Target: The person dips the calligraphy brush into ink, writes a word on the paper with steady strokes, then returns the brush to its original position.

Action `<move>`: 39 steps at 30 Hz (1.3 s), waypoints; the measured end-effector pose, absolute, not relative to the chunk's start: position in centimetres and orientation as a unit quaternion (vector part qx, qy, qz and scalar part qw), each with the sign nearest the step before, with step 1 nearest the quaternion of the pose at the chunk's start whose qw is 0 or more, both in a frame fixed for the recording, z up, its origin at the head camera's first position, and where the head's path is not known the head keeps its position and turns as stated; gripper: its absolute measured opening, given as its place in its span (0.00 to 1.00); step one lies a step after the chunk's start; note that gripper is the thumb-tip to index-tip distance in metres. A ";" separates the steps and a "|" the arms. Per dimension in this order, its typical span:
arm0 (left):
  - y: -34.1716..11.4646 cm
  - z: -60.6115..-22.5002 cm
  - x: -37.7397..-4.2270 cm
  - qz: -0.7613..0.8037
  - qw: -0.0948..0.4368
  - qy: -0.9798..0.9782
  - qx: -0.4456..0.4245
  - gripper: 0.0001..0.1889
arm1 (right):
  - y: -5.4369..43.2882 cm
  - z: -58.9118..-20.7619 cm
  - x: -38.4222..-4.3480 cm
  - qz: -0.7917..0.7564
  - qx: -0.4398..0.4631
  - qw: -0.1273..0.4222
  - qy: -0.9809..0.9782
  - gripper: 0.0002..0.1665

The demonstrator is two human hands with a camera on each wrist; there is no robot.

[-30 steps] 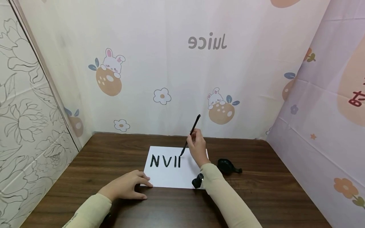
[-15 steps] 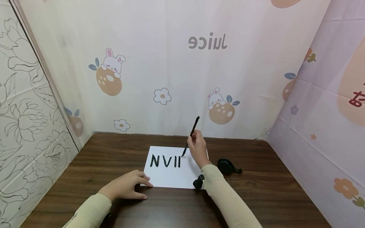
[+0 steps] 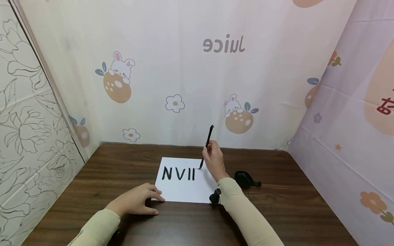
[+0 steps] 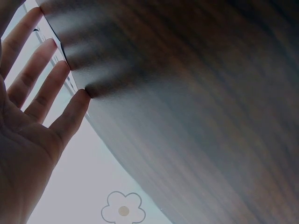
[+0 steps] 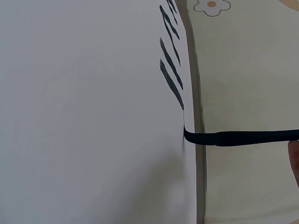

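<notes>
The right hand [image 3: 213,159], nearer than the left, pinches a black brush [image 5: 243,138] slanting upward, its bent tip left of the knuckles, touching white paper [image 3: 184,191] just right of the last stroke. Fingers spread, the left hand [image 3: 136,200] rests at the near left corner. Black lettering [image 3: 178,173] reads "NVII"; the curtain [image 3: 197,75] behind says "Juice", mirrored.

Brush [image 3: 208,138]: black. Paper [image 3: 181,192]: plain white, black strokes [image 3: 191,174]. Table [image 3: 280,205]: dark brown, streaky wood grain. Sleeves [image 3: 246,211]: pale cream, small dark lettering on the left one. Rounded object [image 3: 243,179] right of the paper: black. Back curtain [image 3: 175,68]: off-white; tan fruit [image 3: 117,90], white rabbits [image 3: 121,70] with pink ears, grey mirrored "Juice". Left curtain [image 3: 27,102]: white, grey line-drawn flowers. Right curtain [image 3: 338,102]: lilac-white, orange flower [image 3: 373,203], red character [image 3: 384,106].
</notes>
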State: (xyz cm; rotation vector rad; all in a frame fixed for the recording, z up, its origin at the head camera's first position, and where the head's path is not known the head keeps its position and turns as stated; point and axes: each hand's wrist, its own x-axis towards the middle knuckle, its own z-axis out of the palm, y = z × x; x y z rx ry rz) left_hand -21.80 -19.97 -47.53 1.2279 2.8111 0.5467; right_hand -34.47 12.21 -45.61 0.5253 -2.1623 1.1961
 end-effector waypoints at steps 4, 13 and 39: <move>-20.0 -47.5 -21.8 0.173 0.011 0.902 0.395 0.17 | 12.3 -45.6 -34.5 0.447 0.199 0.302 -0.818 0.12; -19.9 -47.3 -21.7 0.174 0.015 0.903 0.393 0.17 | 12.5 -45.5 -34.2 0.447 0.216 0.301 -0.814 0.10; -19.8 -47.0 -21.5 0.179 0.017 0.903 0.390 0.17 | 12.1 -45.3 -33.6 0.435 0.241 0.281 -0.821 0.10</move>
